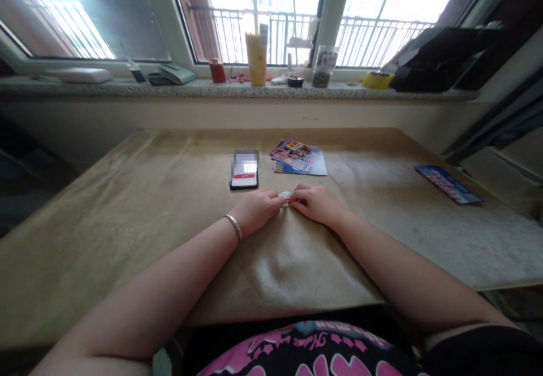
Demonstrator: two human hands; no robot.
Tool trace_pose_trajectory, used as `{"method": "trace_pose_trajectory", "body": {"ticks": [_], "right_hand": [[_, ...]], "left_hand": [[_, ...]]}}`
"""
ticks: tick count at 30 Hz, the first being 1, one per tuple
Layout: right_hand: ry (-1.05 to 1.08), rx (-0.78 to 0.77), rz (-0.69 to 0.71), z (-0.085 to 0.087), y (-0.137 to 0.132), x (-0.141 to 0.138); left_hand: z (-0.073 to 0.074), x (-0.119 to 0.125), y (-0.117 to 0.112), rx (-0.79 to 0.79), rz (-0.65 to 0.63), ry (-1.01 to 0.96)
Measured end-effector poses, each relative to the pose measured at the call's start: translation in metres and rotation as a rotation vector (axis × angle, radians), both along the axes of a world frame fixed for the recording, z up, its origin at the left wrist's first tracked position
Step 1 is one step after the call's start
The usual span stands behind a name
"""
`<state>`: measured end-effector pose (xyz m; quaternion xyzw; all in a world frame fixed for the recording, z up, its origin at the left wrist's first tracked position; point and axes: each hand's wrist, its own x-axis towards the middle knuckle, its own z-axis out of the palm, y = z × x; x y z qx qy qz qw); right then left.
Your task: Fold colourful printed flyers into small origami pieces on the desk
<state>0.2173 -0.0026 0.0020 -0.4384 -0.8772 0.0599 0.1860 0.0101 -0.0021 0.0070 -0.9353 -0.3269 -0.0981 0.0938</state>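
Between my fingertips, low over the table, is a small white piece (285, 195) with a bit of red, perhaps paper; its kind is too small to make out. My left hand (257, 209), with a silver bangle at the wrist, pinches its left side. From the right, my right hand (316, 202) pinches the other side with bent fingers. Just beyond my left hand lies a phone (245, 181) with a lit, partly blurred screen. Colourful printed sheets (303, 158) lie overlapped beyond my right hand. The fingers hide much of the small piece.
The table (169, 240) has a creased tan cover. A blue printed strip (448, 184) lies at its right side. On the stone windowsill (169, 89) stand a yellow cup (256, 59), a red jar (217, 72), a clear container (324, 68) and a black bag (441, 59).
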Motion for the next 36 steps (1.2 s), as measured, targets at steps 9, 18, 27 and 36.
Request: {"method": "trace_pose_trajectory", "body": {"ticks": [9, 18, 27, 36], "right_hand": [[-0.075, 0.000, -0.049, 0.004, -0.003, -0.004], [-0.118, 0.012, -0.090, 0.006, -0.006, -0.006], [-0.199, 0.072, -0.040, 0.011, -0.010, -0.004], [-0.231, 0.096, -0.033, 0.010, -0.010, -0.004]], "left_hand": [[-0.002, 0.000, 0.000, 0.051, -0.025, 0.033], [0.001, 0.004, -0.002, 0.055, 0.008, 0.046], [0.002, 0.005, -0.003, 0.062, 0.006, 0.051], [0.003, 0.004, -0.002, 0.009, 0.018, 0.016]]}}
